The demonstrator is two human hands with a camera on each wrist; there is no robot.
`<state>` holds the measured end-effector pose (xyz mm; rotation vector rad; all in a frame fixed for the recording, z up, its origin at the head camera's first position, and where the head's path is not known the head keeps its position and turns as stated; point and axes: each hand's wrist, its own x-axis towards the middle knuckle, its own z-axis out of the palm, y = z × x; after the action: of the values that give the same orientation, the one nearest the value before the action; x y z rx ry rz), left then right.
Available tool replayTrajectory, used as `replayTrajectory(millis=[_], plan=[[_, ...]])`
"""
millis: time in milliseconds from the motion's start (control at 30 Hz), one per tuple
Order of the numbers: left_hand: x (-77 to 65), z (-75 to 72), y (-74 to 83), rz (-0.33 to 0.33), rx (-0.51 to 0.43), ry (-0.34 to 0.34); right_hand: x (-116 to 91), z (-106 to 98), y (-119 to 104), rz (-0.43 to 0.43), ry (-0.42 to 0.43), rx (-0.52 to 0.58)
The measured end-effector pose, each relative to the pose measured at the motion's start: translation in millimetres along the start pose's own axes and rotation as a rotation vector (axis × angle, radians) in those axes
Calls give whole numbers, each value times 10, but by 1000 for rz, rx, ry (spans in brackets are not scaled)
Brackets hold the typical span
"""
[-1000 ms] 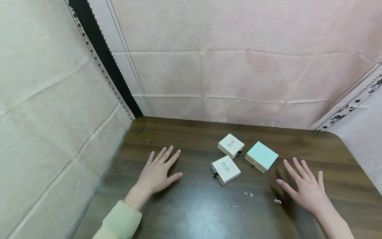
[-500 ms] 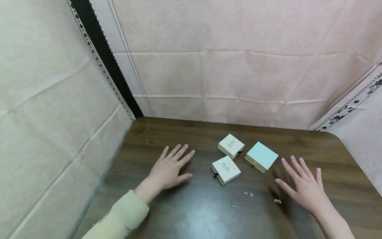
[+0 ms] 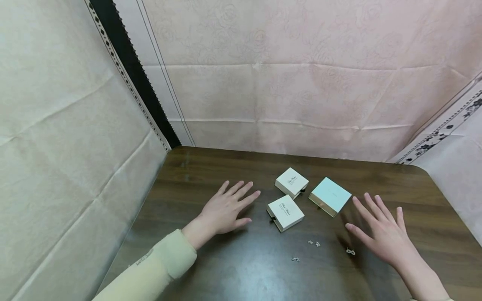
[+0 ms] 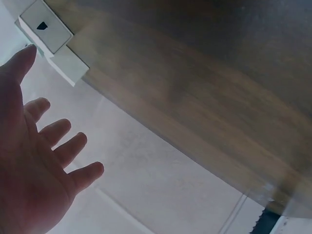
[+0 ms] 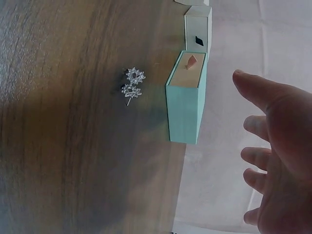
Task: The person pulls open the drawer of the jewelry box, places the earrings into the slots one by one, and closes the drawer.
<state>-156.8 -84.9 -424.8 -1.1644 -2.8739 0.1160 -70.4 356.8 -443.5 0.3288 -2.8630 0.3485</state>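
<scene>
My left hand [image 3: 222,211], fingers spread and holding nothing, hovers over the table to the left of two small white boxes. The nearer white box [image 3: 285,212] has a black ribbon tab; the farther white box [image 3: 291,182] almost meets its corner. To their right lies a mint-green box [image 3: 330,195] with a tan drawer front, its pull tab [image 5: 192,62] visible in the right wrist view. Empty and spread, my right hand [image 3: 384,234] is just right of that box. A pair of sparkling stud earrings [image 5: 132,83] sits below the mint box, close to the right thumb.
Two more sets of tiny silvery pieces lie nearer on the dark wooden table [image 3: 226,267]: one pair of bits [image 3: 314,243] and one cluster [image 3: 295,259]. Pale cloth [image 3: 301,92] hangs behind the table, and more cloth [image 3: 75,188] hangs at the left.
My left hand has moved right and slightly forward, toward the white boxes. The right hand has drifted slightly left and forward. Boxes and earrings stay in place.
</scene>
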Motion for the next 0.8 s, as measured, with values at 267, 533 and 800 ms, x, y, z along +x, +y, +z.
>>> replayTrajectory(millis=[267,533,800], plan=[[125,-25,67,83,121,-29,1,0,-35,-8,-25,5],[266,-10,147,187,207,-46,54,26,-114,-40,-34,8],[401,49,234,308,306,-26,21,75,-166,-69,-51,22]])
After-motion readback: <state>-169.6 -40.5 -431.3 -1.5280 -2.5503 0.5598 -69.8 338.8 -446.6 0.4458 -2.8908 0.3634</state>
